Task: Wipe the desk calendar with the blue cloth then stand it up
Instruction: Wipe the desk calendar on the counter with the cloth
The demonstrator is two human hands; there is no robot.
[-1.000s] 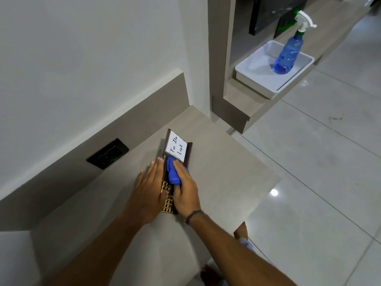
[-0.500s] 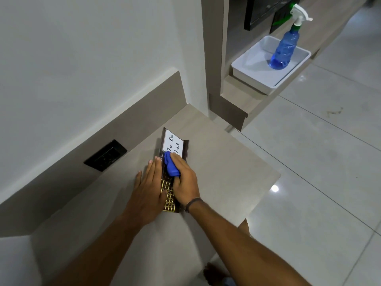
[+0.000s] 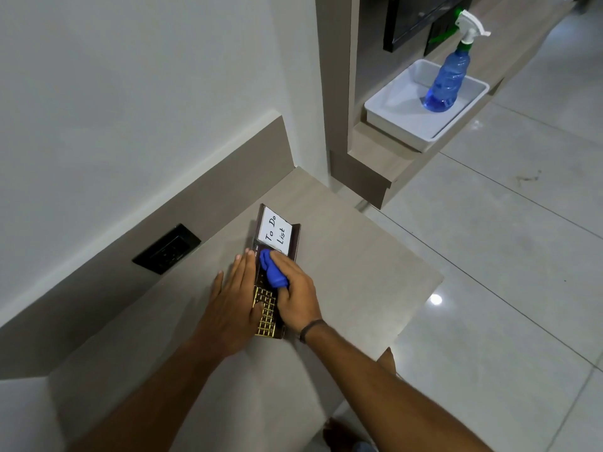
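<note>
A dark brown desk calendar (image 3: 267,313) lies flat on the beige desk (image 3: 359,269), its gold date grid toward me and a white "To Do List" card (image 3: 275,230) at its far end. My right hand (image 3: 295,293) presses a bunched blue cloth (image 3: 273,273) onto the calendar's middle, just below the card. Flat on the desk along the calendar's left edge lies my left hand (image 3: 233,295), fingers straight, thumb touching the grid.
A black socket plate (image 3: 166,248) sits in the brown wall strip at left. Beyond the desk, a white tray (image 3: 391,109) on a lower shelf holds a blue spray bottle (image 3: 448,78). The desk's right edge drops to a glossy tiled floor (image 3: 505,256).
My right hand slid the blue cloth up the calendar toward the white card, uncovering more of the gold grid. The left hand stayed pressed beside it.
</note>
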